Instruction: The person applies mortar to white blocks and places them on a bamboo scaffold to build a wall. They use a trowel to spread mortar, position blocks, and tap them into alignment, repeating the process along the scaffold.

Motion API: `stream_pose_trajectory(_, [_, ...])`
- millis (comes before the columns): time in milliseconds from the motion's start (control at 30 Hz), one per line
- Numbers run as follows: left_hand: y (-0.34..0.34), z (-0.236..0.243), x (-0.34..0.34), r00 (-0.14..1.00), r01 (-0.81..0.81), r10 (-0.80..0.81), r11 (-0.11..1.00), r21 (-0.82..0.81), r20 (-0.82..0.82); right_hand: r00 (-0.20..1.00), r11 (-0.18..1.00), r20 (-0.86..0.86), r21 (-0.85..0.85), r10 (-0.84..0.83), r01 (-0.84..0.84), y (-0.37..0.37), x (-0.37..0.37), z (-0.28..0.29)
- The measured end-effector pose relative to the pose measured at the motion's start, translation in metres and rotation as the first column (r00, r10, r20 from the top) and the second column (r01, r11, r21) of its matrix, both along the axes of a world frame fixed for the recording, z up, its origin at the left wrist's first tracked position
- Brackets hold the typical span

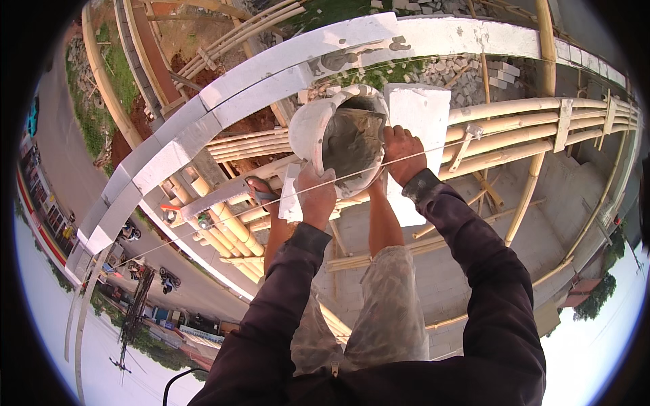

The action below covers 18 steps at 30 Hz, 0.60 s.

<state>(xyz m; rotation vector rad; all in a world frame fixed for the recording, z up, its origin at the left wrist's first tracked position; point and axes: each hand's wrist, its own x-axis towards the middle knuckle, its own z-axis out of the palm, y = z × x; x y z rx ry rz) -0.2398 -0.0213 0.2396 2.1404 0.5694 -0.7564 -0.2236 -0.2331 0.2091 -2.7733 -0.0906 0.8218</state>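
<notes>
From where I stand, the person has a pale, mortar-caked bucket (303, 132) between both hands, above the bamboo poles (504, 125) of the scaffold and right by the white block wall (233, 111). The left hand (316, 196) has its fingers clamped on the bucket's near left rim; the right hand (405, 154) has its fingers curled tight over the right rim. Wet grey mortar (349, 145) sits inside.

A thin string (264, 205) runs slantwise across the work, passing in front of both hands; whether it touches them I can't tell. A white block (421, 111) lies just right of the bucket, partly hidden behind it. Farther right, a hammer-like tool (466, 145) rests on the poles. To the left, a handsaw (215, 200) lies near a sandalled foot (261, 189). Beyond the wall, broken blocks (450, 73) litter the ground.
</notes>
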Motion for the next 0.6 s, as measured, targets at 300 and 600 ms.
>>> stream_pose_trajectory(300, [0.055, 0.014, 0.009, 0.989, 0.129, -0.128, 0.992, -0.015, 0.076, 0.982, 0.978, -0.172, 0.176, -0.081, 0.111, 0.078, -0.004, -0.016])
stream_pose_trajectory(600, [0.145, 0.019, 0.001, 0.996, -0.037, 0.009, 0.952, -0.305, -0.092, 0.963, 0.757, -0.181, 0.595, -0.200, 0.269, 0.112, -0.067, -0.032])
